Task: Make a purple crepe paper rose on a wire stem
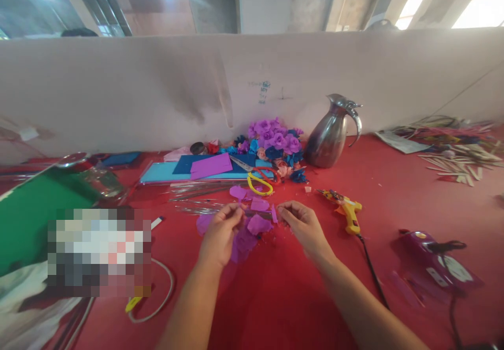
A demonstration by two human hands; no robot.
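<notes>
My left hand (221, 234) is closed in a pinch over the red table, thumb against forefinger; what sits between the fingertips is too small to make out. My right hand (305, 229) is also pinched, at the edge of a narrow upright purple paper petal (274, 213). Loose purple petals (260, 224) lie between and below the hands. Just beyond them are yellow-and-red-handled scissors (260, 183), partly on a purple paper stack (211, 166). Thin wires (197, 207) lie left of the petals.
Behind stand a bunch of paper flowers (273, 137) and a metal jug (328, 132). To the right are a yellow glue gun (350, 213) with its cord and a purple device (435, 261). A green board (43, 208) and a white cable (172, 287) are at left.
</notes>
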